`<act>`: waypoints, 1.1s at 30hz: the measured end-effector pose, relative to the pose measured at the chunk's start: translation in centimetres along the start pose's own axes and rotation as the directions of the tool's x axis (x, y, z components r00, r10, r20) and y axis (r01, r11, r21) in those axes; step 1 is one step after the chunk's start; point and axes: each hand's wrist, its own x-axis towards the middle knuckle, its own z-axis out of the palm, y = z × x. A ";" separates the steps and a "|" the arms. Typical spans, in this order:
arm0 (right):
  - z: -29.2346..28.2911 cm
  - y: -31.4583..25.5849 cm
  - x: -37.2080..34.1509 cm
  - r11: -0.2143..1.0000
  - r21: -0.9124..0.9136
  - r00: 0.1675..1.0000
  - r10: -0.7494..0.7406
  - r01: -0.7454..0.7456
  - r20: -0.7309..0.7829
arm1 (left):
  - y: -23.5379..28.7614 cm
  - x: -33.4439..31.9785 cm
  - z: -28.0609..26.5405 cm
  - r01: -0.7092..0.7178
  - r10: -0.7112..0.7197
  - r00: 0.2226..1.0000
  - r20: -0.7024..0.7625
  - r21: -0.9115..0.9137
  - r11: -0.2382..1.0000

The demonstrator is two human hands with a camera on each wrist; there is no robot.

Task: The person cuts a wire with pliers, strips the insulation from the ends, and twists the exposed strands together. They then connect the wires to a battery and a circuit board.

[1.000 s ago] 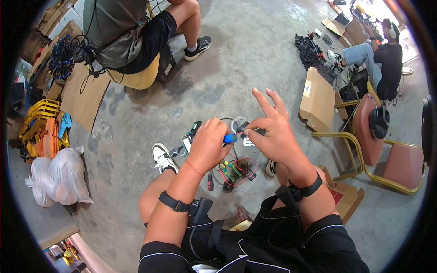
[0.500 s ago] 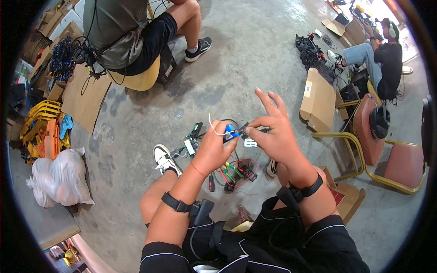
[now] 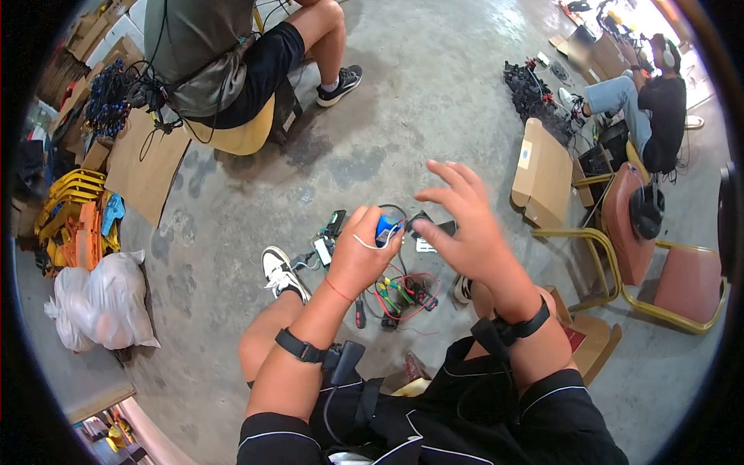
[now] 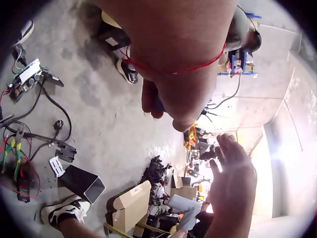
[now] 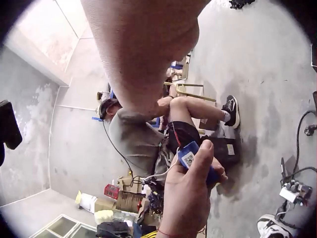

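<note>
My left hand (image 3: 358,252) grips a blue battery pack (image 5: 189,158) with a QR-code label; the thumb lies over it in the right wrist view. From its end come a thin red wire (image 5: 177,138) and a white wire (image 5: 163,173), which curves across the back of the left hand in the head view. Just right of the pack, my right hand (image 3: 465,232) is raised with fingers spread and holds nothing. On the floor below are a hollow black case (image 4: 81,182), a slotted white piece (image 4: 57,167) and pliers (image 4: 17,153) with green-yellow handles.
A circuit board with a white block (image 4: 30,73) lies near my left shoe (image 3: 277,267). A screwdriver (image 3: 359,312) and red wires lie between my feet. One person sits ahead on the left, another far right. A cardboard box (image 3: 540,167) and chairs (image 3: 686,285) stand at right.
My right hand has let go of the wire end it pinched, and its fingers have spread. The left hand has turned the blue pack, and the white wire has swung down over that hand.
</note>
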 end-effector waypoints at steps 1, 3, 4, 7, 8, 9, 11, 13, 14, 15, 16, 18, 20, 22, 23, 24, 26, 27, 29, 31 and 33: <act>0.2 -0.3 -0.1 0.999 -0.051 1.000 -0.014 0.015 0.018 | 0.4 0.0 -0.1 0.018 -0.019 1.000 0.025 0.015 1.000; 0.4 -0.4 -0.2 0.994 -0.101 0.999 -0.027 0.031 0.037 | 0.6 -0.2 -0.2 0.037 -0.039 0.998 0.049 0.030 0.999; 0.5 -0.2 -0.3 0.993 -0.105 0.997 -0.047 0.053 0.054 | 0.6 -0.2 -0.3 0.048 -0.050 0.996 0.069 0.033 0.998; 0.7 0.2 -0.4 0.990 -0.110 0.993 -0.083 0.092 0.079 | 0.4 -0.3 -0.4 0.032 -0.037 0.995 0.097 0.046 0.998; 0.8 0.3 -0.4 0.988 -0.114 0.992 -0.099 0.108 0.080 | 0.2 -0.3 -0.4 0.002 -0.008 0.994 0.107 0.058 0.998; 0.9 0.4 -0.4 0.986 -0.123 0.992 -0.109 0.116 0.067 | -0.1 -0.2 -0.2 -0.016 0.010 0.995 0.101 0.058 0.998; 1.2 0.4 -0.5 0.989 -0.112 0.995 -0.095 0.098 0.032 | -0.5 -0.3 0.4 -0.037 0.039 0.997 0.061 -0.040 0.999; 1.3 0.2 -0.6 0.985 -0.153 0.996 -0.081 0.083 0.024 | -0.5 -0.5 0.3 -0.030 0.034 0.995 0.098 -0.044 0.999; 1.3 0.1 -0.6 0.983 -0.170 0.997 -0.064 0.069 0.036 | -0.5 -0.4 0.2 0.006 -0.001 0.991 0.134 -0.036 0.999; 1.2 0.0 -0.6 0.978 -0.198 0.998 -0.070 0.070 0.009 | -0.2 -0.3 0.1 -0.032 0.038 0.990 0.133 -0.046 0.998; 1.3 -0.2 -0.6 0.978 -0.195 0.998 -0.070 0.069 0.001 | 0.2 -0.2 -0.2 0.045 -0.037 0.987 0.158 -0.048 0.998; 1.4 -0.5 -0.7 0.977 -0.200 0.997 -0.072 0.066 -0.023 | 0.5 -0.3 -0.4 0.104 -0.094 0.978 0.187 -0.046 0.993; 1.5 -0.6 -0.6 0.986 -0.161 0.999 -0.052 0.049 -0.013 | 0.3 -0.3 -0.3 0.150 -0.140 0.976 0.168 -0.050 0.987; 1.4 -0.5 -0.7 0.985 -0.163 0.998 -0.059 0.053 -0.030 | -0.3 -0.3 0.1 0.150 -0.130 0.974 0.184 -0.101 0.983; 1.4 -0.5 -0.7 0.985 -0.163 0.999 -0.051 0.047 -0.017 | -0.6 -0.4 0.2 0.176 -0.159 0.963 0.217 -0.058 0.983; 1.5 -0.6 -0.8 0.986 -0.161 0.999 -0.042 0.041 -0.004 | -0.9 -0.6 0.2 0.200 -0.191 0.950 0.247 -0.011 0.980; 1.4 -0.6 -0.8 0.987 -0.158 0.999 -0.036 0.034 -0.007 | -1.5 -1.1 0.4 0.273 -0.220 0.931 0.290 -0.159 0.949; 1.3 -0.5 -0.7 0.987 -0.160 1.000 -0.031 0.031 0.001 | -1.3 -1.0 0.4 0.281 -0.205 0.924 0.323 -0.209 0.937; 1.1 -0.6 -0.8 0.985 -0.174 1.000 -0.014 0.013 -0.004 | -0.3 -0.8 -0.1 0.294 -0.191 0.913 0.360 -0.257 0.921; 0.9 -0.6 -0.9 0.981 -0.192 1.000 -0.001 0.000 -0.001 | -1.7 -0.9 0.7 0.323 -0.186 0.900 0.394 -0.319 0.891; 1.0 -0.6 -0.8 0.982 -0.186 1.000 -0.029 0.029 0.007 | -1.9 -0.8 1.2 0.316 -0.139 0.912 0.386 -0.444 0.839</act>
